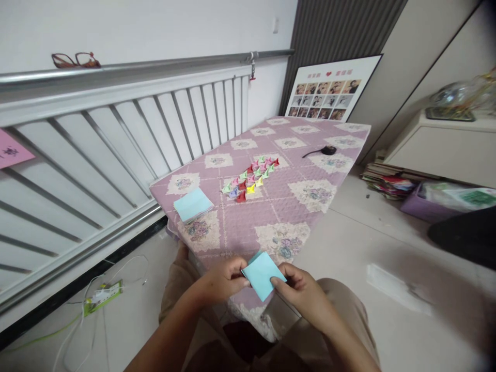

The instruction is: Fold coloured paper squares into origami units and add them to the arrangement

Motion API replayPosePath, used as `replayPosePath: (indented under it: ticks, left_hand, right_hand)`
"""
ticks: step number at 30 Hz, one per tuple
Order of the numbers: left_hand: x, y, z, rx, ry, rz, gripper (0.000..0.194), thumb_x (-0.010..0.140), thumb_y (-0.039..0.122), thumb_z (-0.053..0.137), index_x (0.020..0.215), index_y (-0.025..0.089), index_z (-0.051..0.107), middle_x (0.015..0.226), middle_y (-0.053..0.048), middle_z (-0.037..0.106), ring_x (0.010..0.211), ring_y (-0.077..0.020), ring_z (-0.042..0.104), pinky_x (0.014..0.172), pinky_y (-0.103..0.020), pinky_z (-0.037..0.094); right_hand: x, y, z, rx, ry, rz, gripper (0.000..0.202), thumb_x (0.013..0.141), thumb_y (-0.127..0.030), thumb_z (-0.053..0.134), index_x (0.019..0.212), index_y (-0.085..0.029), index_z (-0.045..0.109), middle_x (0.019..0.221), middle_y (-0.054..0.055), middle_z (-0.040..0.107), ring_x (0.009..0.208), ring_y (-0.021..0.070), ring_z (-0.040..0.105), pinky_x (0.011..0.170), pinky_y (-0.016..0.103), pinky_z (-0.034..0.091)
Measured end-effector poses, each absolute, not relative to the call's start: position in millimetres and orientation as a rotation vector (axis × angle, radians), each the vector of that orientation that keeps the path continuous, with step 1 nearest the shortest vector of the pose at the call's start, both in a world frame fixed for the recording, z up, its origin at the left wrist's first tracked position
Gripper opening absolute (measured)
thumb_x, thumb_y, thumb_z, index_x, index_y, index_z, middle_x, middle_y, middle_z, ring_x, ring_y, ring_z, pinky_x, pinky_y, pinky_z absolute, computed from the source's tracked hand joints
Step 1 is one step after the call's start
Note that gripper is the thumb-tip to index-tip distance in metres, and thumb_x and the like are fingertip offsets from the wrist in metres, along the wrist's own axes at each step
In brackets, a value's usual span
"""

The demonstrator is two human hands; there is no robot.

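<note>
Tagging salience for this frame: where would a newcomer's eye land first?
Likely the multicoloured folded paper pieces in rows on the purple tablecloth. Next, the light-blue paper held between left hand and right hand at the tablecloth's near end. Then the light-blue stack by its left edge.

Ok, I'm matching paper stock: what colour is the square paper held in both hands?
The square paper is light blue, seen best in the head view.

the left hand [228, 279] and right hand [301, 290] pinch blue paper [262, 274] beside a floral tablecloth [242, 227].
</note>
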State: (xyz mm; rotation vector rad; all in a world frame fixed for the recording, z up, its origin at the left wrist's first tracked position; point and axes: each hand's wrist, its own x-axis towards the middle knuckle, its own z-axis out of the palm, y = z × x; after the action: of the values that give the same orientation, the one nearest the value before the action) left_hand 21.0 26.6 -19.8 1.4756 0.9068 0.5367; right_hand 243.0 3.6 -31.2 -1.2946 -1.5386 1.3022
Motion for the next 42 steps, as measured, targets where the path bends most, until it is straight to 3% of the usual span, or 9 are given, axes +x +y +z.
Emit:
replayPosePath:
  ticks: [5,9,11,13,16,20,29,36,42]
  left_hand:
    - [41,19,-31,1.233,0.915,0.762,0.026,0.072,0.017,0.065,0.091,0.018,0.048,0.075,0.004,0.054,0.066,-0.0091,0.050,0.061,-0.020,0.036]
    - [63,11,-43,0.978,1.021,1.074,0.061,0.067,0.021,0.073,0.120,0.021,0.042,0.084,0.001,0.058,0.067,-0.0106,0.051,0.063,-0.022,0.040]
    - [71,5,-47,0.826,0.995,1.145,0.068,0.068,0.028,0.075,0.127,0.021,0.041,0.090,-0.003,0.061,0.073,-0.0128,0.054,0.067,-0.024,0.042]
    - [77,-2,-51,0.710,0.937,1.158,0.061,0.069,0.036,0.075,0.121,0.019,0.050,0.096,-0.006,0.062,0.079,-0.0148,0.055,0.069,-0.025,0.042]
    - [82,-12,-58,0.663,0.952,1.076,0.047,0.067,0.043,0.077,0.100,0.013,0.063,0.087,-0.007,0.061,0.074,-0.0135,0.053,0.066,-0.024,0.040]
    - [83,-15,-66,0.697,0.988,1.046,0.041,0.069,0.048,0.073,0.087,0.012,0.065,0.072,-0.003,0.057,0.064,-0.0108,0.048,0.063,-0.024,0.039]
    - [77,-14,-56,0.947,1.195,0.916,0.030,0.074,0.043,0.065,0.076,0.013,0.063,0.061,-0.001,0.055,0.060,-0.0129,0.050,0.063,-0.026,0.041]
    - [77,-17,-55,1.001,1.138,0.923,0.037,0.078,0.048,0.061,0.082,0.011,0.064,0.064,-0.002,0.056,0.062,-0.0132,0.050,0.064,-0.026,0.041]
    - [77,-15,-57,0.990,1.125,0.949,0.042,0.077,0.053,0.062,0.083,0.011,0.065,0.067,-0.003,0.057,0.062,-0.0131,0.050,0.063,-0.026,0.042]
  right_hand:
    - [239,4,-33,-1.345,-1.568,1.180,0.024,0.079,-0.039,0.056,0.065,-0.019,0.052,0.061,-0.004,0.044,0.060,0.0117,0.040,0.058,0.024,0.034]
    - [236,2,-36,-1.357,-1.566,1.134,0.025,0.081,-0.040,0.055,0.067,-0.019,0.054,0.061,-0.003,0.046,0.059,0.0118,0.041,0.056,0.024,0.034]
    - [234,1,-37,-1.356,-1.550,1.118,0.026,0.082,-0.041,0.055,0.069,-0.019,0.055,0.063,-0.003,0.049,0.061,0.0126,0.043,0.058,0.024,0.036]
    - [233,0,-39,-1.351,-1.536,1.105,0.026,0.083,-0.042,0.054,0.070,-0.019,0.056,0.065,-0.002,0.052,0.064,0.0136,0.045,0.060,0.025,0.038]
    - [232,-1,-41,-1.333,-1.522,1.105,0.027,0.084,-0.043,0.055,0.070,-0.020,0.056,0.065,-0.001,0.053,0.065,0.0144,0.047,0.061,0.025,0.039]
    - [232,-3,-42,-1.332,-1.537,1.112,0.027,0.084,-0.043,0.055,0.069,-0.020,0.056,0.066,-0.001,0.053,0.065,0.0149,0.049,0.062,0.025,0.040]
    - [230,1,-33,-1.250,-1.515,1.110,0.021,0.083,-0.042,0.059,0.081,-0.021,0.061,0.088,0.004,0.060,0.085,0.0191,0.056,0.074,0.028,0.044]
    - [223,3,-29,-1.253,-1.430,1.138,0.030,0.082,-0.047,0.058,0.070,-0.019,0.059,0.075,0.002,0.058,0.073,0.0167,0.053,0.069,0.027,0.044]
    - [221,2,-31,-1.303,-1.319,1.242,0.034,0.079,-0.052,0.059,0.072,-0.020,0.057,0.067,0.000,0.055,0.063,0.0146,0.050,0.059,0.026,0.043]
